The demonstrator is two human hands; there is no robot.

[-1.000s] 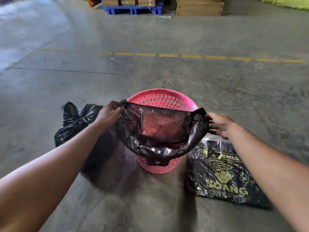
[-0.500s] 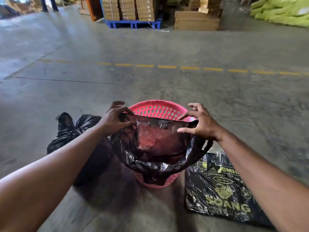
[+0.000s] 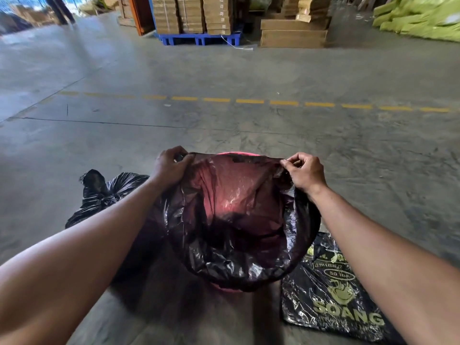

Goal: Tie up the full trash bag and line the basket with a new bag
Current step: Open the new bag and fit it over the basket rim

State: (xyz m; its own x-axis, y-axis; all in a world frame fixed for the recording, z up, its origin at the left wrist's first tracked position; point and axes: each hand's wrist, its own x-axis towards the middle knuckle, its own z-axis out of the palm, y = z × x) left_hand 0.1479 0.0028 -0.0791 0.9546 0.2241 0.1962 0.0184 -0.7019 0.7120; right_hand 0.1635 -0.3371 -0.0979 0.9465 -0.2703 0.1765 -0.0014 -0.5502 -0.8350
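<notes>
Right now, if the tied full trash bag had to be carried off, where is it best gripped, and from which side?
Grip the tied full bag at its gathered neck, just under the knot, coming down from above. The plastic is cinched narrow there and the tuft stands up, while the body below is wide and slack. It lies on the floor left of the basket, and the left hand, now pinching the new liner, is nearest.

So a second ago the thin black plastic liner bag only covered the near side of the pink perforated plastic basket, far rim totally bare. Now both hands have moved to the far side: left hand and right hand each pinch the bag's edge, stretched taut between them across the far rim, only a pink sliver showing.
</notes>
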